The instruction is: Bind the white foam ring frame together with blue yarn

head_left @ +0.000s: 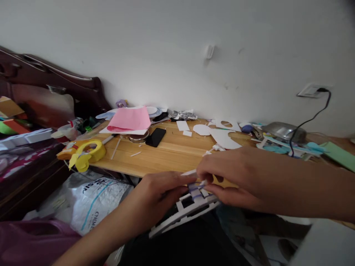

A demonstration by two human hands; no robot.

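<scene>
Over the table's front edge I hold a white slatted frame (pixel 183 214) with long rails and short crosspieces. Purple yarn (pixel 195 192) is wound around its middle in several bands. My left hand (pixel 163 192) is closed on the frame's left side, thumb and fingers pressed together at the yarn. My right hand (pixel 222 177) pinches at the upper right of the yarn, where a small white bit shows between the fingertips. What exactly that bit is, I cannot make out. The fingers hide part of the frame's far rail.
On the wooden table (pixel 166 159) lie a black phone (pixel 155 137), pink paper (pixel 129 119), white paper cutouts (pixel 224 137) and a yellow tape roll (pixel 93 150). A metal bowl (pixel 285 131) and a black cable (pixel 310 116) are at the right. A printed plastic bag (pixel 94 199) sits below left.
</scene>
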